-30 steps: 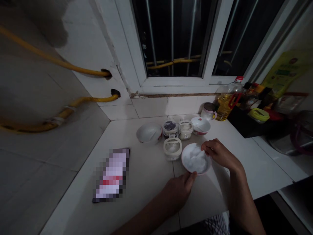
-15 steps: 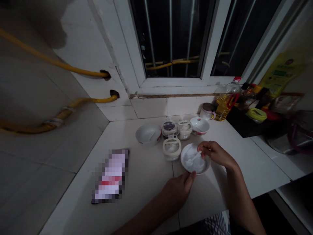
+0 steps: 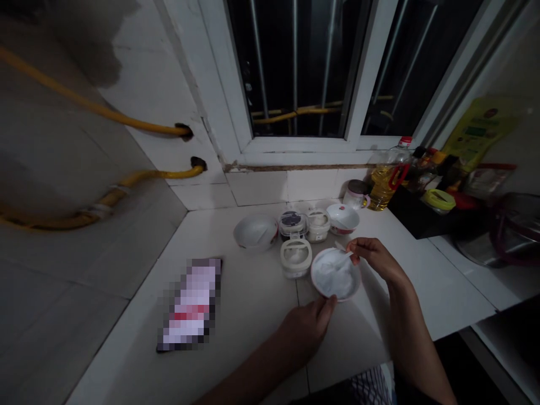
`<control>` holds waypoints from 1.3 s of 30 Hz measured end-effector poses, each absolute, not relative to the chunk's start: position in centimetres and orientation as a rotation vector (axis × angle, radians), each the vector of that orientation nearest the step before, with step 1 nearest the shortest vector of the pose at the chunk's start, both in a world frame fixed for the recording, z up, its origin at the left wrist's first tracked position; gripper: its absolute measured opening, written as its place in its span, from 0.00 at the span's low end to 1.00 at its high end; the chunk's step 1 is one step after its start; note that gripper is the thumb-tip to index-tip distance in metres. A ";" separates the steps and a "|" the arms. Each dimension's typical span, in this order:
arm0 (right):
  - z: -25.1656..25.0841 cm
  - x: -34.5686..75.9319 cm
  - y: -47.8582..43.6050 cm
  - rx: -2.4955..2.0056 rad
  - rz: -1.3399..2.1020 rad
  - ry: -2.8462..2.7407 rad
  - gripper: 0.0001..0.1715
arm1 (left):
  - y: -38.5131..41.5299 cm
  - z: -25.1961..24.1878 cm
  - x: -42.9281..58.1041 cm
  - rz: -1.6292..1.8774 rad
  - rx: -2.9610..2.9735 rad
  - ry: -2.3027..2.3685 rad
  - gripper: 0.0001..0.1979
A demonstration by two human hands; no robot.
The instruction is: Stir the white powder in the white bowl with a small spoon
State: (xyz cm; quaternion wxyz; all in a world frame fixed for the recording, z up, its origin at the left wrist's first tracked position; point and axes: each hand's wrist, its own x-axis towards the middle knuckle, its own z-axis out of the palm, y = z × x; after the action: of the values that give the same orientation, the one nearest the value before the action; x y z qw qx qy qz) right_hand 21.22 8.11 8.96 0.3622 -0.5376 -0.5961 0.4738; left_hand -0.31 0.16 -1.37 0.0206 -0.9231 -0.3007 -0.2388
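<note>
My left hand [image 3: 310, 326] grips the near rim of a small white bowl [image 3: 317, 285], its thumb resting on the edge. White contents [image 3: 335, 278] lie in the bowl; I cannot tell what they are. A white spoon [image 3: 345, 260] slants into them, its handle pinched in my right hand [image 3: 369, 256] above the bowl's far right rim. Just left of the bowl stands a clear container with a white lid [image 3: 296, 256]. Two similar containers, one with dark contents [image 3: 293, 225] and one with pale contents [image 3: 318, 226], sit behind it.
A wider bowl [image 3: 247, 235] stands on the left and another bowl [image 3: 342, 219] behind. Along the back are a lidded jar [image 3: 355, 195], an oil bottle [image 3: 383, 183] and a black box [image 3: 411, 214] of condiments. A blurred-out flat object [image 3: 189, 306] lies at left.
My right hand has shifted the spoon, and its handle now points more toward the bowl's upper right. The left hand still holds the bowl in nearly the same place.
</note>
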 end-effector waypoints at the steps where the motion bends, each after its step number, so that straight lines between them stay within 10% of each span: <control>1: 8.9 21.2 8.2 -1.395 1.211 -1.537 0.12 | 0.2 -1.4 -0.3 -0.738 -2.863 -0.935 0.20; 22: 8.9 20.8 8.2 -1.300 1.187 -1.467 0.15 | 0.1 -1.0 -0.3 -0.697 -2.890 -0.967 0.22; 39: 8.7 16.6 6.4 -0.821 0.022 -2.071 0.11 | 0.1 -0.5 -0.2 -0.718 -2.905 -0.955 0.20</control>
State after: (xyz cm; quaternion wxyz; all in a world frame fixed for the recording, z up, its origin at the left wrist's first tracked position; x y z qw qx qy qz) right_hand 16.56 6.42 8.75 0.4413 -0.3308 -0.8341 0.0089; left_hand -0.20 0.09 -0.50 0.0004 -0.9248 -0.3041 -0.2285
